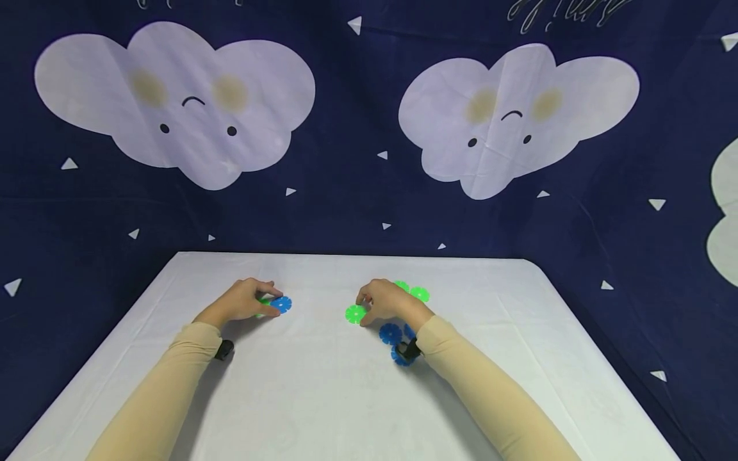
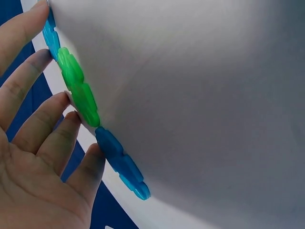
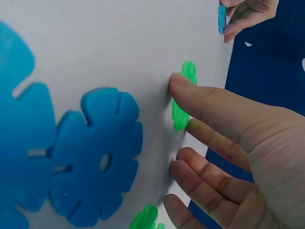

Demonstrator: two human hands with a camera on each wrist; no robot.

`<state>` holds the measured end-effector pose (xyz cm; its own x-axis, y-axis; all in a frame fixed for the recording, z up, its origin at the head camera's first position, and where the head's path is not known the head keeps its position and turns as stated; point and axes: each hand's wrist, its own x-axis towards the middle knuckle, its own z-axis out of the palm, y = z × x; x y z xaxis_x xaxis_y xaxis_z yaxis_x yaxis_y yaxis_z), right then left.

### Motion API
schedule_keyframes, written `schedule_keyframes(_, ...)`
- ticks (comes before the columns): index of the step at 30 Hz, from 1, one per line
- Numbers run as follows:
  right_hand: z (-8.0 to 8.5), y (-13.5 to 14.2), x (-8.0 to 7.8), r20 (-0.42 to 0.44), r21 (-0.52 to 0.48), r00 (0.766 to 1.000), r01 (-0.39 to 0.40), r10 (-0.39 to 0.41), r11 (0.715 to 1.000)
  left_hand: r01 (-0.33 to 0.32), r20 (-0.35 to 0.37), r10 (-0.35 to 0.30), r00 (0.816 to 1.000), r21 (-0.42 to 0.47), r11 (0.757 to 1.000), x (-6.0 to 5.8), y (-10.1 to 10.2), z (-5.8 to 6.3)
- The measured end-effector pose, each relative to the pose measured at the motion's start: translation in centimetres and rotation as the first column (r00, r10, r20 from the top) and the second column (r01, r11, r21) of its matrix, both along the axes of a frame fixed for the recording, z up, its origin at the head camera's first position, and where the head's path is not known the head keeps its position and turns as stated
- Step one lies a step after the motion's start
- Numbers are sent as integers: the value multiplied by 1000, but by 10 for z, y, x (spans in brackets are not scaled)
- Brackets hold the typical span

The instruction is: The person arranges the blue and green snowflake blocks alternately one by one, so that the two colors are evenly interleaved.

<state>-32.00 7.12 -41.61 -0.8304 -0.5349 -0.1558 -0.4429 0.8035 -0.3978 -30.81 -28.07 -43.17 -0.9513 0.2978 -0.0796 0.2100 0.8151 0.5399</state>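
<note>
At the left of the white table, my left hand (image 1: pixel 245 301) pinches a blue flower-shaped plastic disc (image 1: pixel 281 304) by its edges, between thumb and fingers. A green disc (image 2: pixel 78 88) lies beside it under the hand, and the left wrist view shows another blue disc (image 2: pixel 121 162) near the little finger. Further right, my right hand (image 1: pixel 387 299) holds a green notched disc (image 1: pixel 354 314) between thumb and forefinger; its other fingers are loosely bent. In the right wrist view this green disc (image 3: pixel 180 117) appears nearly edge-on at the table surface.
Two green discs (image 1: pixel 420 294) lie behind the right hand. Several blue discs (image 1: pixel 390 333) lie by the right wrist, partly hidden by the wrist camera (image 1: pixel 408 349). The white table (image 1: pixel 323 397) meets a dark blue cloud-patterned cloth (image 1: pixel 346 211) at the back.
</note>
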Motion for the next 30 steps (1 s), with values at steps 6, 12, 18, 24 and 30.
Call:
schedule_keyframes(6, -4, 0, 1, -19, -10, 1000, 12, -12, 1000, -8, 0, 8, 1000, 3, 1000, -1, 2, -3)
schedule_keyframes(12, -4, -1, 0, -15, -22, 1000, 10, -11, 1000, -33, 5, 33, 999, -13, 999, -2, 3, -3)
schedule_keyframes(18, -2, -2, -4, 18, -30, 1000, 15, -14, 999, -56, 17, 56, 998, -32, 998, -2, 7, 3)
schedule_keyframes(24, 0, -3, -7, 50, -25, 998, 23, -22, 999, -58, 19, 59, 998, -42, 997, -1, 9, 6)
schedule_keyframes(30, -1, -3, -3, 88, -61, 996, 23, -18, 998, -66, 34, 67, 997, -29, 997, -2, 7, 2)
